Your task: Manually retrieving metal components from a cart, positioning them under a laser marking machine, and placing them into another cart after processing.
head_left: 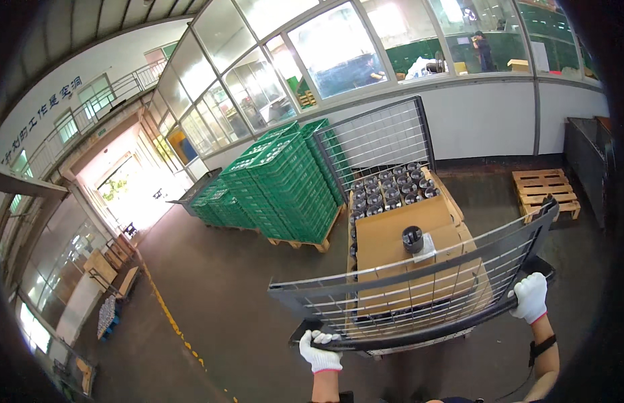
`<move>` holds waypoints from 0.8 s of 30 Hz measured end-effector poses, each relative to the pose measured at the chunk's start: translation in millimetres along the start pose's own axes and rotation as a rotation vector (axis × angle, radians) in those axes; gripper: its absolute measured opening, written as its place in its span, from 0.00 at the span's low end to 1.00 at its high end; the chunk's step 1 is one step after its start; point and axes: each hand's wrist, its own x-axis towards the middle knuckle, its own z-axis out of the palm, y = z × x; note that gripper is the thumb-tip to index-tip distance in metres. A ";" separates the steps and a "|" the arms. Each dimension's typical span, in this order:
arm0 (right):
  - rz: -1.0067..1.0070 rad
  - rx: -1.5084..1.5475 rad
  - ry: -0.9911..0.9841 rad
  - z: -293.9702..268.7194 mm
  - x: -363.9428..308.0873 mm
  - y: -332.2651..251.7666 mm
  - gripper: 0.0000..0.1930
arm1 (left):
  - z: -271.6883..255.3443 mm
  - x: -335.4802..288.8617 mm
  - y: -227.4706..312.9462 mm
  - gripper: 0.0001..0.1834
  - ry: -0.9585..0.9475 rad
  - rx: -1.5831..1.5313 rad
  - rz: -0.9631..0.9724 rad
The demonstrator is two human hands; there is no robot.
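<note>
My left hand (320,349), in a white knit glove, is closed round the left end of a black handle bar (453,328) on a wheeled mesh cart. At the bar's right end my right hand (531,297), gloved alike, is closed too. The near mesh panel (392,277) leans in front of the load. Behind it lies a brown cardboard sheet (399,232), bearing one dark cylindrical part (412,239) beside a white paper (425,248). Several rows of similar black cylinders (392,191) stand beyond the sheet, below the far mesh panel (382,134).
Tall stacks of green plastic crates (285,188) stand on a wooden pallet (305,243) left of the cart. To the right are another wooden pallet (545,190) and a dark metal bin (586,164). A yellow line (167,312) runs along the floor at left. Glazed partitions rise behind.
</note>
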 end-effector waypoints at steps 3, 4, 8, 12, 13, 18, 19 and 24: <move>0.005 -0.052 0.022 3.1 0.5 -11.7 0.14 | 2.6 14.3 12.4 0.12 -0.041 -0.011 -0.057; 0.014 -0.054 0.027 3.3 2.1 -18.8 0.14 | 2.4 18.2 17.4 0.12 -0.057 0.004 -0.048; 0.075 -0.112 -0.070 -21.3 -9.0 -64.8 0.15 | -14.5 37.4 55.1 0.13 -0.142 0.009 -0.176; 0.146 -0.184 -0.121 -14.4 -14.8 -103.9 0.13 | -17.7 40.6 91.8 0.13 -0.161 0.101 -0.173; 0.168 -0.224 -0.156 -18.7 -11.8 -113.6 0.13 | -14.3 41.9 101.0 0.13 -0.178 0.098 -0.200; 0.210 -0.291 -0.233 -21.2 1.0 -170.3 0.12 | -16.5 91.1 144.4 0.12 -0.204 0.057 -0.303; 0.231 -0.317 -0.289 -21.1 3.4 -178.9 0.12 | -15.6 103.1 149.3 0.11 -0.189 0.086 -0.292; 0.291 -0.353 -0.347 2.0 23.6 -227.9 0.15 | -8.2 155.4 182.8 0.11 -0.197 0.102 -0.284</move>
